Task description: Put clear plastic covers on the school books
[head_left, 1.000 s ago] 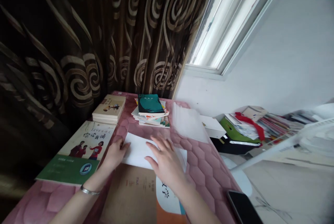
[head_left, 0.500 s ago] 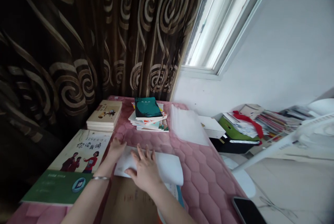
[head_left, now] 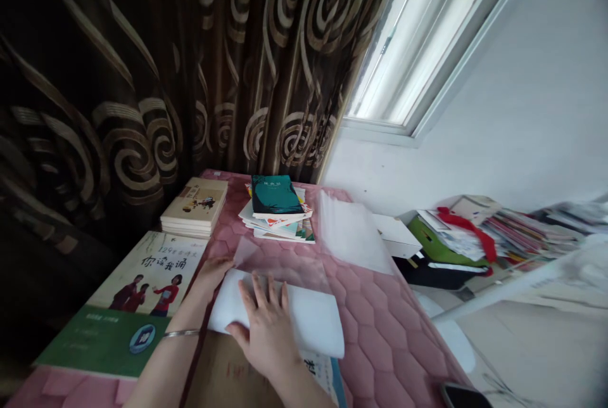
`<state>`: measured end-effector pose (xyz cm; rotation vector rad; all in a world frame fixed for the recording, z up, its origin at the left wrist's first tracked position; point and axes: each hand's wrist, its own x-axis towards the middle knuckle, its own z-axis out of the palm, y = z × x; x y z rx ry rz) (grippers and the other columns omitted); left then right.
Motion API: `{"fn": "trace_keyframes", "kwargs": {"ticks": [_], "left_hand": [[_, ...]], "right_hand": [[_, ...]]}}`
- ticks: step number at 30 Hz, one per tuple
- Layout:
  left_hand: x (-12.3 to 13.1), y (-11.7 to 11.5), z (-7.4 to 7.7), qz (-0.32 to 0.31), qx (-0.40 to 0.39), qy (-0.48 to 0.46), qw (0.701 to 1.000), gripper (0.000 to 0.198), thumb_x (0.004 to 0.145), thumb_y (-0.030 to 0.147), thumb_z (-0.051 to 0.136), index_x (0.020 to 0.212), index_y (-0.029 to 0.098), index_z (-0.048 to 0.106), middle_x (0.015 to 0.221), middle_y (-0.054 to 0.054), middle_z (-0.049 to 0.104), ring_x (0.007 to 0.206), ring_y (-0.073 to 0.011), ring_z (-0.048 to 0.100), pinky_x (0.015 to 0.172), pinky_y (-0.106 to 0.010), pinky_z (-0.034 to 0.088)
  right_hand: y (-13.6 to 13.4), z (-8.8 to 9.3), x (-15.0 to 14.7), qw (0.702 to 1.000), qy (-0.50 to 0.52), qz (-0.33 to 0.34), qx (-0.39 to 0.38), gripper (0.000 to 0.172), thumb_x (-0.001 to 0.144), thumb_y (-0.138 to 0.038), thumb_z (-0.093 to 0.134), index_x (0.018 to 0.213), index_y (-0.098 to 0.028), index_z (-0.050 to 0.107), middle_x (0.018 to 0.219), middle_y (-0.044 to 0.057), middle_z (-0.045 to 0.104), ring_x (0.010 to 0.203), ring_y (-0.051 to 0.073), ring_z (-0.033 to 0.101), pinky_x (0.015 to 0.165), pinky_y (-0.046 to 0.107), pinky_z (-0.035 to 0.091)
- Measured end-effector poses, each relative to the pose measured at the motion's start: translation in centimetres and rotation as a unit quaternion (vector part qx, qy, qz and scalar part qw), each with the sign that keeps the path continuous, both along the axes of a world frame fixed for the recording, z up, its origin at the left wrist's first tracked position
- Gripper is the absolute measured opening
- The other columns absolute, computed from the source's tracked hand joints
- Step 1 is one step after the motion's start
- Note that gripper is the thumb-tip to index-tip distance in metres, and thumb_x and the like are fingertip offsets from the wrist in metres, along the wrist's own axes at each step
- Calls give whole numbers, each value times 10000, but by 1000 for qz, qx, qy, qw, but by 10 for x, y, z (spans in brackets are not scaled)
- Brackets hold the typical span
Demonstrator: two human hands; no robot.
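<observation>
My right hand (head_left: 268, 325) lies flat with fingers spread on a white folded sheet (head_left: 308, 316) that covers the top of a brown book (head_left: 228, 376) on the pink quilted table (head_left: 380, 332). My left hand (head_left: 211, 272), with a silver bracelet at the wrist, pinches the near corner of a clear plastic film (head_left: 285, 262) that stands up from the sheet's far edge. The film is half lifted and see-through.
A green and white book (head_left: 137, 306) lies at the left. Behind it sits a beige book stack (head_left: 196, 204) and a pile topped by a teal book (head_left: 275, 196). Clear sleeves (head_left: 351, 234) lie to the right. A phone (head_left: 463, 395) rests at the near right edge. Clutter fills the floor beyond.
My right hand slid left across the white sheet and now presses it flat. My left hand has lifted a clear film up from the sheet's far edge.
</observation>
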<state>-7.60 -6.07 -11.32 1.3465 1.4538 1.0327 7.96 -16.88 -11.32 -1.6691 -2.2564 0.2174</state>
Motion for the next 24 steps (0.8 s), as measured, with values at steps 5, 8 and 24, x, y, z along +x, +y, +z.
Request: {"fn": "trace_keyframes", "kwargs": {"ticks": [5,8,24], "left_hand": [[8,0,-3,21,12,41,999,156,694,358,585,659,208,604,671,-17,666,714,-214,648,671,-317,492],[11,1,-7,35,37,49,997,125,729,329,549,659,226,551,657,3,633,697,-191,635,676,-296,467],[10,-6,-8,79,153,-27,985,215,772,403,533,861,214,583,808,-24,666,769,-208,635,747,-331,484]], "right_hand": [[-4,-1,-4,1000,1,-12,16,685,882,-646,428,1466,-294,362,1546,84,310,1397,407,267,1092,660,206],[-3,-6,-6,999,-15,-29,26,651,882,-609,468,1448,-293,400,1540,88,320,1390,425,272,1076,678,214],[0,-7,-10,994,-53,-43,84,626,882,-470,551,1458,-298,377,1560,84,273,1398,426,249,1070,683,210]]}}
